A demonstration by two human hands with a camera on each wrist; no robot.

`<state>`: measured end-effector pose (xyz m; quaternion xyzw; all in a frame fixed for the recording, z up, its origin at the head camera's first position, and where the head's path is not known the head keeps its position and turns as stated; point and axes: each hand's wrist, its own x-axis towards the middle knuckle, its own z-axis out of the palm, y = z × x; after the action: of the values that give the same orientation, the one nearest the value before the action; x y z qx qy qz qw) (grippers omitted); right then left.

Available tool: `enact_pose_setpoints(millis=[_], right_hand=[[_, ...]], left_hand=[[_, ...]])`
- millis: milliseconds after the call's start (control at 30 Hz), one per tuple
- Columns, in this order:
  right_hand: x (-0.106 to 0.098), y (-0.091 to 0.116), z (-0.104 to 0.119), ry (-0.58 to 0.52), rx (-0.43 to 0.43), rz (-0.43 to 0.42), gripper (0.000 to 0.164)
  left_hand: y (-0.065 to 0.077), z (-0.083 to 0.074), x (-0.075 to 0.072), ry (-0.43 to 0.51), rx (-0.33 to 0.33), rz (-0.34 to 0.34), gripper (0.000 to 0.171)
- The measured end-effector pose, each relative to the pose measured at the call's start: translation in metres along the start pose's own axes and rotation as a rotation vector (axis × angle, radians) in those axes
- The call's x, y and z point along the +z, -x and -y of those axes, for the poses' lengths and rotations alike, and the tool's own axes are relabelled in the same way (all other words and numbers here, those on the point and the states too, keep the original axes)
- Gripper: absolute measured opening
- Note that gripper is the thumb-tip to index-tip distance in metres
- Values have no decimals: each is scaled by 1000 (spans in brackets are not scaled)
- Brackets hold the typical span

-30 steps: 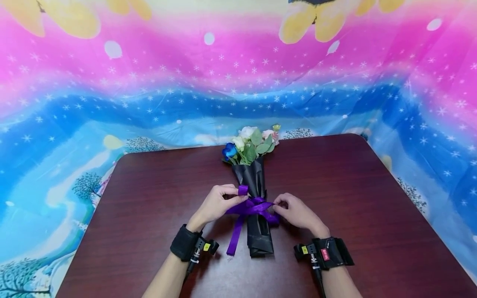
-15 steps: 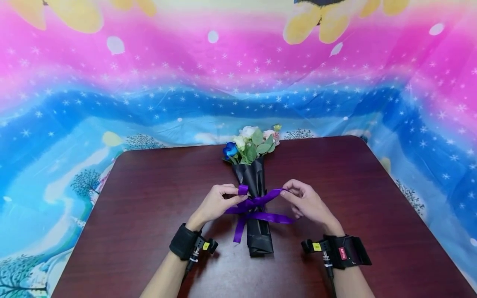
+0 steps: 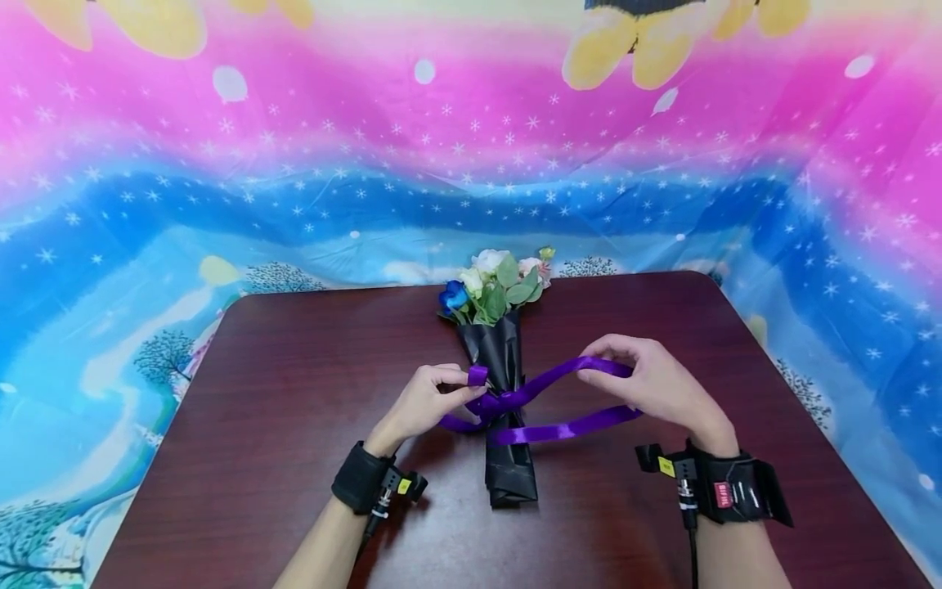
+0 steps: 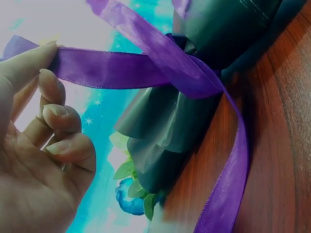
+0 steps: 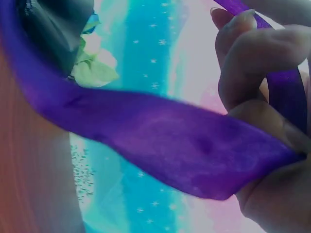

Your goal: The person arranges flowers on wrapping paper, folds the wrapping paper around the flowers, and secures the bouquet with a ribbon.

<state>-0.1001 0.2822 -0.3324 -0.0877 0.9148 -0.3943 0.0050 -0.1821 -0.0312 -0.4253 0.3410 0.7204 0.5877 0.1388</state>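
Note:
A bouquet in black wrapping paper (image 3: 509, 477) lies on the table, its flowers (image 3: 491, 286) pointing away from me. Purple satin ribbon (image 3: 570, 429) crosses itself around the middle of the wrap. My left hand (image 3: 423, 405), left of the wrap, pinches one length of the ribbon (image 4: 112, 68) between thumb and index finger. On the other side, my right hand (image 3: 666, 388) holds a second length, raised off the table. In the right wrist view this ribbon (image 5: 160, 138) runs into the palm and also shows behind the curled fingers. Its end is hidden.
The dark red-brown table (image 3: 309, 352) extends on both sides of the bouquet. A printed pink and blue cloth (image 3: 353, 196) hangs behind and around it. Each wrist wears a black strap (image 3: 736, 488) with a small camera and cable.
My right hand has moved right and a little up, drawing out its length of ribbon. The lower ribbon strand now stretches to the right toward that hand. My left hand has barely moved.

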Motion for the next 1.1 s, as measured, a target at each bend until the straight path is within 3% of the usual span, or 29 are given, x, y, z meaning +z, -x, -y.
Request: enact_pose_setpoints(millis=[133,367,533,700,933,1100], right_hand=[[-8,3,5,78,-9,-58,23],[-24,7,16,227,-97,-254,17],[-30,8,21,280,-161,-296,19],[-28,11,12,323,-91,-258,21],[-18,13,-20,332,77,-75,34],[-8,11,-39,309,99,-69,31]], left_hand=[[0,0,0,-12,12,-14,15],[0,-1,-1,-18,-5,-21,18],[0,-3,-1,-31,-9,-21,21],[0,-2,-1,-53,-3,-23,24],[1,-2,1,-57,-44,-36,14],[1,-3,2,-56,-59,-45,10]])
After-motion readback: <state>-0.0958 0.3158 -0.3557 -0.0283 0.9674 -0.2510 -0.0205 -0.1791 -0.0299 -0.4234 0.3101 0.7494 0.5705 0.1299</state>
